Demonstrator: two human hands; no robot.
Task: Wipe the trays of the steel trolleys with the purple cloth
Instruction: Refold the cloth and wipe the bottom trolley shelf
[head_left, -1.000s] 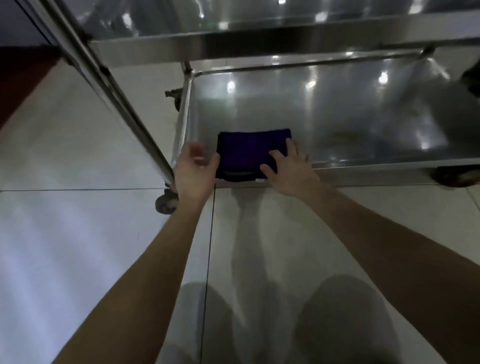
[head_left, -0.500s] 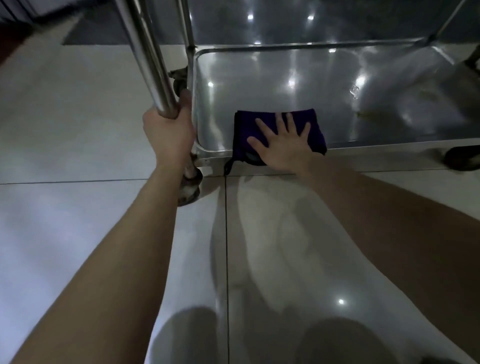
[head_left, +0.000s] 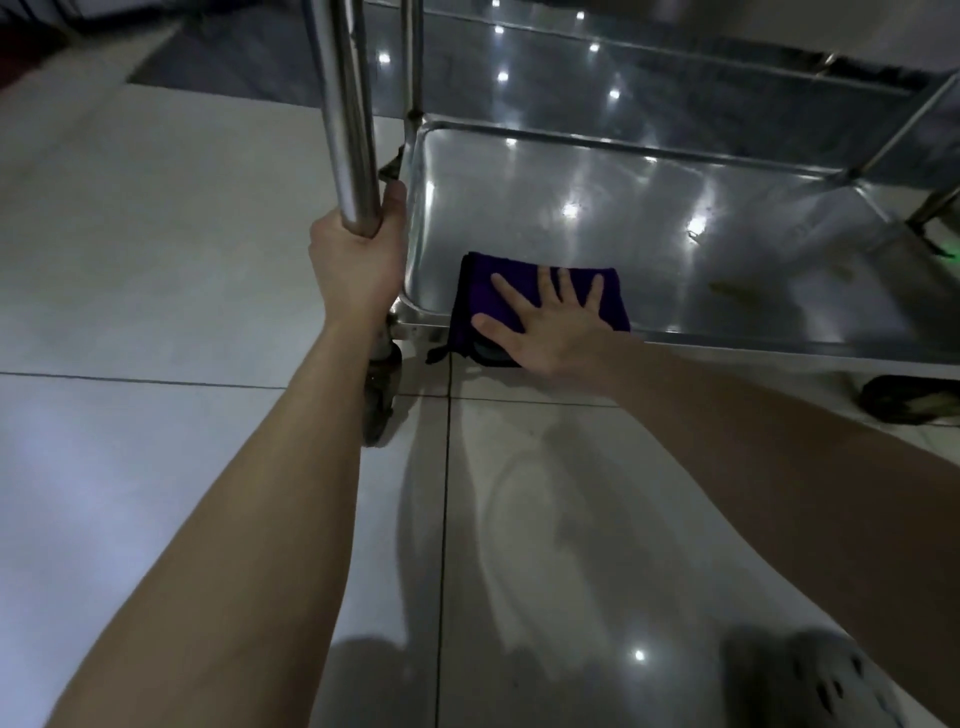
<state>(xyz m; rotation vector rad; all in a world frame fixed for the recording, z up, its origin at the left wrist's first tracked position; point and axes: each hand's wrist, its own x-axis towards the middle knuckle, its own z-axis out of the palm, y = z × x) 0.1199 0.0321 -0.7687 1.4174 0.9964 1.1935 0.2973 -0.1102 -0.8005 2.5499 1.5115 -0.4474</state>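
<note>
Both busy: right hand (head_left: 550, 325) flat on folded purple cloth (head_left: 535, 304) at shiny steel tray's (head_left: 727, 234) near-left corner, unwiped tray stretching rightward; left hand (head_left: 358, 260) clamps upright steel post (head_left: 348, 114).

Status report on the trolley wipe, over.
Left hand grips the trolley post. Right hand flat on the purple cloth, near left corner of bottom tray. Brownish smear further right on the tray; nothing in the way.

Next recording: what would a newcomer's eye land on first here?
The purple cloth lies folded in the near-left corner of the trolley's bottom steel tray, with the right hand pressed flat on it. Just left of that corner, the left hand grips the trolley's upright steel post.
</note>
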